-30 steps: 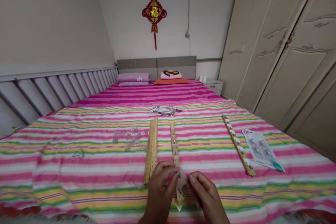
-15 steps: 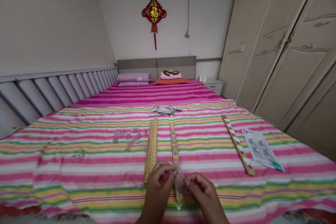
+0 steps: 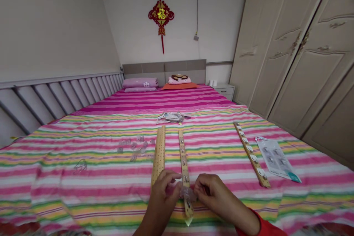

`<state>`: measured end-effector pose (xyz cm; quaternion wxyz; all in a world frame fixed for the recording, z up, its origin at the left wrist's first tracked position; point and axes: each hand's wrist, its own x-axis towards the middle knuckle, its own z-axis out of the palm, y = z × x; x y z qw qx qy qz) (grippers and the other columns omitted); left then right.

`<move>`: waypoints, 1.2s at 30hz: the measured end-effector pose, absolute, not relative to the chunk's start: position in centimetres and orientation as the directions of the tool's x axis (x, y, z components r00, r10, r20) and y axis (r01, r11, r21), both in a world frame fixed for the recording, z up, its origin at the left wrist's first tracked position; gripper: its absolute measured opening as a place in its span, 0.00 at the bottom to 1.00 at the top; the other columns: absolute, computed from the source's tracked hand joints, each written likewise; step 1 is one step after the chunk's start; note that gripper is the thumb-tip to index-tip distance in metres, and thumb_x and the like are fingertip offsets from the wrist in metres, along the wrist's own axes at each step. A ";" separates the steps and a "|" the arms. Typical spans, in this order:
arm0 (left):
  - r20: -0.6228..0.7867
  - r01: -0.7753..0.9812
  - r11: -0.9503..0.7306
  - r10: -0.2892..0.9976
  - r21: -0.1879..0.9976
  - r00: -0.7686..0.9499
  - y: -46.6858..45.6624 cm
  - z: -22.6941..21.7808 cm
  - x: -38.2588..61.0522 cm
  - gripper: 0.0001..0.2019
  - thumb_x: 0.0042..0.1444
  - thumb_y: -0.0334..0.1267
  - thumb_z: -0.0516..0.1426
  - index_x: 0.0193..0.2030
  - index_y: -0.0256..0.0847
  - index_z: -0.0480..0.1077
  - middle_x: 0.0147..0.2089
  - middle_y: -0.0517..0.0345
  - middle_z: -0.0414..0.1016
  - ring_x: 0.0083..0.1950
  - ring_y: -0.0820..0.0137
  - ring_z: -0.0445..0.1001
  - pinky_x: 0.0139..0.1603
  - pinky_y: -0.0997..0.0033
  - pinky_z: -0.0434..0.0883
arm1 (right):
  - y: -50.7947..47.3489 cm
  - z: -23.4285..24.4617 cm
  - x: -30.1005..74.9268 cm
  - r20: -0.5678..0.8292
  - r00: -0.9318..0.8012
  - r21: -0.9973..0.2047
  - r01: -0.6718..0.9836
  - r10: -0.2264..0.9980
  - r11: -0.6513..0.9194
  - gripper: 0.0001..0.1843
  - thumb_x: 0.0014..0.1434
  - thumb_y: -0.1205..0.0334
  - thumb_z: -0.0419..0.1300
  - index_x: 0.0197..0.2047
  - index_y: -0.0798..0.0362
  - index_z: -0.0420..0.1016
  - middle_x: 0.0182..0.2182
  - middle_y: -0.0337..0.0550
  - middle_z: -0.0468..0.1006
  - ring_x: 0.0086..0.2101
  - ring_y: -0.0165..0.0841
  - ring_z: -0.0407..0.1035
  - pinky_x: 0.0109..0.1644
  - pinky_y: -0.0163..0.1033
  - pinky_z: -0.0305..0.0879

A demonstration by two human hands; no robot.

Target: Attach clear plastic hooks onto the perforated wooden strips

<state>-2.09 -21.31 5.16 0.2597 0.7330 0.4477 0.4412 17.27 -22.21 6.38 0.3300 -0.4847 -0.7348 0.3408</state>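
1. The left hand [image 3: 166,195] is curled, its thumb and forefinger bent with a rounded gap between them; the thumb tip is at the near-left edge of a small, crinkled, translucent plastic piece [image 3: 188,194]. Whether these fingers grip it, I cannot tell.
2. The right hand [image 3: 212,195], below a red fabric sleeve [image 3: 261,225], has its fingers folded in, thumb and forefinger pinching the right edge of the plastic piece.
3. The plastic piece lies between the hands, over the near part of a narrow, straight, tan wood-look strip [image 3: 183,151]. Small shiny metal pieces are spaced along the strip's flat face, and its near end shows a pale, pointed tip.
4. Just left of it lie long, flat, tan perforated bars [image 3: 159,151], side by side, dotted with rows of small round holes.
5. Farther left are scattered small, clear plastic packets [image 3: 142,145], glossy and faintly creased.
6. Well to the right is a slim tan strip with round white discs [image 3: 250,151], beside a flat, clear plastic pack with a teal corner [image 3: 276,158].
7. Beneath everything spreads a softly rumpled, multicoloured striped cloth [image 3: 215,155] in pink, white, yellow and green.
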 end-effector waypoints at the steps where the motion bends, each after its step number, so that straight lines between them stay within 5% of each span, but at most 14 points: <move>1: 0.419 0.440 -0.483 0.876 0.757 0.239 -21.2 5.3 -2.0 0.08 0.54 0.36 0.56 0.39 0.43 0.74 0.38 0.53 0.72 0.38 0.68 0.72 0.38 0.69 0.71 | -21.9 6.7 17.3 0.160 -0.343 -0.793 0.513 0.925 0.327 0.08 0.49 0.68 0.54 0.21 0.53 0.62 0.18 0.32 0.61 0.21 0.26 0.55 0.24 0.32 0.46; 11: 0.354 0.548 -0.519 0.853 0.656 0.384 -19.9 6.8 -2.1 0.05 0.56 0.33 0.56 0.35 0.43 0.74 0.33 0.57 0.71 0.37 0.69 0.70 0.38 0.70 0.66 | -19.1 9.3 17.2 0.180 -0.499 -0.702 0.539 0.848 0.466 0.10 0.51 0.69 0.56 0.20 0.54 0.64 0.19 0.32 0.62 0.22 0.26 0.55 0.26 0.31 0.48; 20: 0.296 0.601 -0.538 0.837 0.590 0.459 -18.9 7.4 -2.0 0.05 0.55 0.32 0.53 0.30 0.41 0.68 0.32 0.57 0.69 0.36 0.68 0.67 0.36 0.71 0.62 | -16.8 9.0 17.3 0.189 -0.544 -0.792 0.408 0.817 0.455 0.12 0.55 0.63 0.56 0.20 0.53 0.66 0.17 0.32 0.61 0.22 0.27 0.55 0.25 0.32 0.50; 24: 0.261 0.554 -0.462 0.877 0.693 0.404 -17.8 6.9 -1.5 0.04 0.51 0.31 0.53 0.28 0.41 0.66 0.29 0.60 0.66 0.33 0.70 0.65 0.33 0.72 0.60 | -15.4 8.8 17.2 0.231 -0.496 -0.845 0.324 0.837 0.425 0.11 0.54 0.62 0.58 0.22 0.54 0.72 0.18 0.34 0.64 0.22 0.27 0.56 0.25 0.33 0.51; 29: 0.023 0.249 -0.086 0.969 0.965 0.246 -15.1 6.7 -1.0 0.08 0.51 0.41 0.54 0.27 0.39 0.66 0.25 0.62 0.65 0.28 0.72 0.64 0.31 0.73 0.60 | -13.4 7.9 17.5 0.280 -0.131 -0.942 0.153 0.951 0.298 0.12 0.53 0.53 0.60 0.29 0.54 0.76 0.24 0.40 0.73 0.26 0.31 0.64 0.29 0.35 0.59; 36: -0.119 0.047 0.117 0.992 0.992 0.043 -10.5 4.4 0.3 0.13 0.43 0.47 0.58 0.23 0.38 0.66 0.18 0.68 0.58 0.21 0.77 0.55 0.25 0.75 0.54 | -11.2 4.2 16.7 0.098 -0.081 -0.995 -0.018 0.992 0.097 0.20 0.48 0.44 0.62 0.24 0.54 0.71 0.18 0.35 0.69 0.13 0.23 0.53 0.16 0.32 0.49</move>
